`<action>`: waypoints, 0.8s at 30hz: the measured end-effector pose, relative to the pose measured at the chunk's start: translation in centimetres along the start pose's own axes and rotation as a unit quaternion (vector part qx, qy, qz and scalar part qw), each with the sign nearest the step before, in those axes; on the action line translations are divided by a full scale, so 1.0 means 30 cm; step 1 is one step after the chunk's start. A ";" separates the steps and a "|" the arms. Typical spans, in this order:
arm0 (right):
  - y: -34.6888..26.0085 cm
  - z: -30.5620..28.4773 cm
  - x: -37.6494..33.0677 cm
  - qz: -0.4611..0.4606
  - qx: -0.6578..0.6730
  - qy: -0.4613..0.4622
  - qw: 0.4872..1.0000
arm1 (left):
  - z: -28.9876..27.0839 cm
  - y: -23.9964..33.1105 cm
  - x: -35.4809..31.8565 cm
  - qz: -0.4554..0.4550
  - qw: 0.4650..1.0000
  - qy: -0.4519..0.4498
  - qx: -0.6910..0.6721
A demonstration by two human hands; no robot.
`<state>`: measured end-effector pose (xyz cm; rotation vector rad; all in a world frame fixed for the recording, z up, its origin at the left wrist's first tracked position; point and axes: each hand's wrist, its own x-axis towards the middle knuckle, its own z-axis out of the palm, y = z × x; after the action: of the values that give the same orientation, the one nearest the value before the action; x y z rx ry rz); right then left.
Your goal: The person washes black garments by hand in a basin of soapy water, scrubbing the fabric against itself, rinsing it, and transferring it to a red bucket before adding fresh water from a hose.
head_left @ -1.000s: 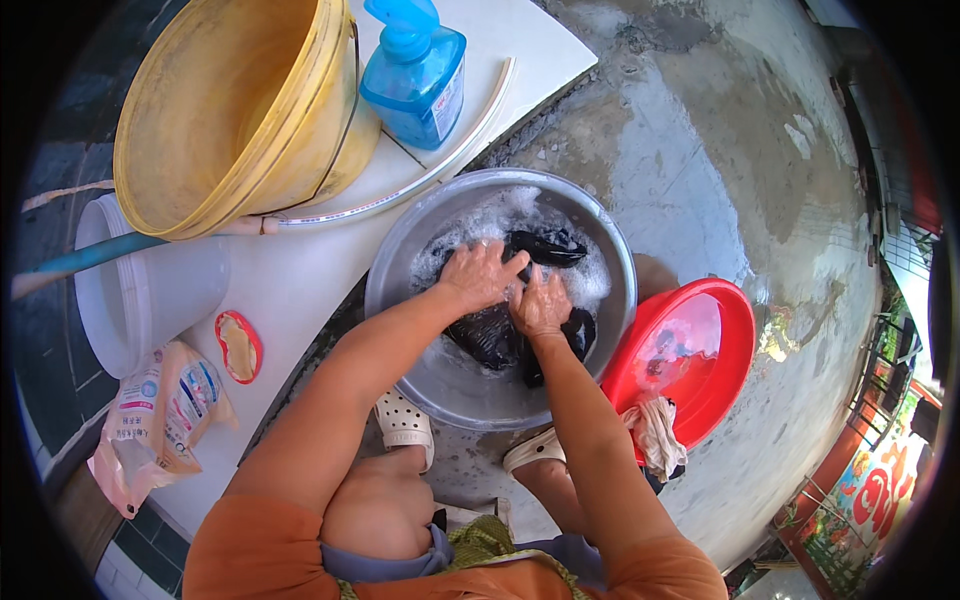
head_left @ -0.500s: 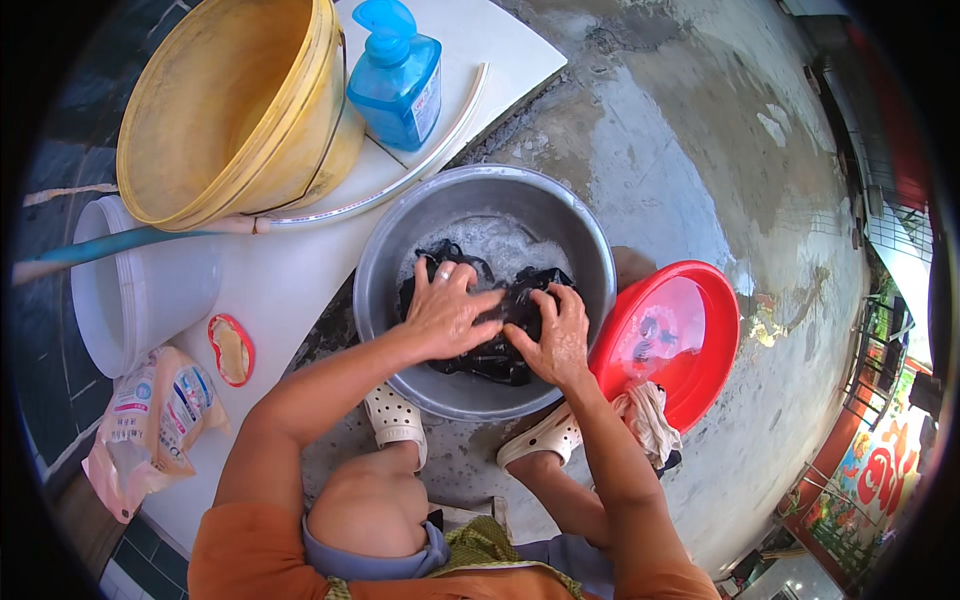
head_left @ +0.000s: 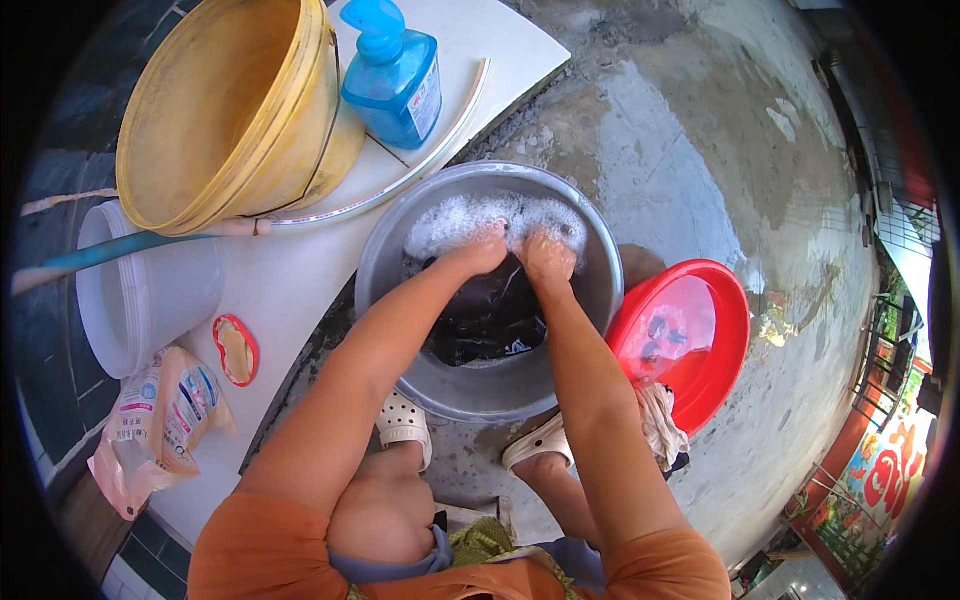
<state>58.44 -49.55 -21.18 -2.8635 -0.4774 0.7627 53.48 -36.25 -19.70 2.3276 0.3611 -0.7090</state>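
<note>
A grey basin (head_left: pixel 590 225) stands on the floor in front of me with soapy water in it. Black cloth (head_left: pixel 485 315) lies soaked inside, mostly on the near side. Both hands are down at the far half of the basin, close together. My left hand (head_left: pixel 484 250) is closed on the cloth, its fingertips hidden in white suds (head_left: pixel 445 222). Just to its right, my right hand (head_left: pixel 548 260) is also curled shut on the cloth, knuckles up, with foam around its fingers.
Right of the basin rests a tilted red basin (head_left: pixel 715 375) with water in it and a pale cloth (head_left: pixel 660 425) over its near edge. On the white ledge at left are a yellow bucket (head_left: pixel 340 130), blue bottle (head_left: pixel 395 85), white bucket (head_left: pixel 180 290), brush (head_left: pixel 236 350) and pink plastic bag (head_left: pixel 160 420).
Both hands have moved away from me, from spread fingers over the cloth to closed in the suds. The black cloth is spread wider and foam has gathered at the far side.
</note>
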 end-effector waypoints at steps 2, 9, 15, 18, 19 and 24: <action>-0.045 -0.088 -0.006 0.045 0.170 -0.035 0.984 | -0.071 -0.100 0.029 -0.035 0.952 -0.150 -0.266; -0.013 -0.156 -0.475 -0.262 0.047 0.084 0.960 | 0.002 -0.012 -0.429 0.113 0.991 -0.004 0.072; 0.051 0.148 -0.355 -0.264 -0.058 0.055 0.961 | 0.214 -0.163 -0.311 0.180 0.950 0.096 0.237; 0.104 0.127 -0.196 -0.182 -0.023 0.002 0.983 | 0.155 -0.126 -0.145 0.098 0.981 -0.023 0.166; 0.104 0.122 -0.138 -0.128 -0.028 0.004 0.991 | 0.138 -0.126 -0.129 0.133 0.976 0.026 0.172; 0.031 0.034 -0.028 -0.004 0.058 0.062 0.996 | 0.006 -0.083 -0.055 -0.006 0.999 0.029 0.041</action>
<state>57.47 -50.65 -21.87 -2.7793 -0.4127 0.5857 51.01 -34.64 -20.14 2.4298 0.3780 -0.6733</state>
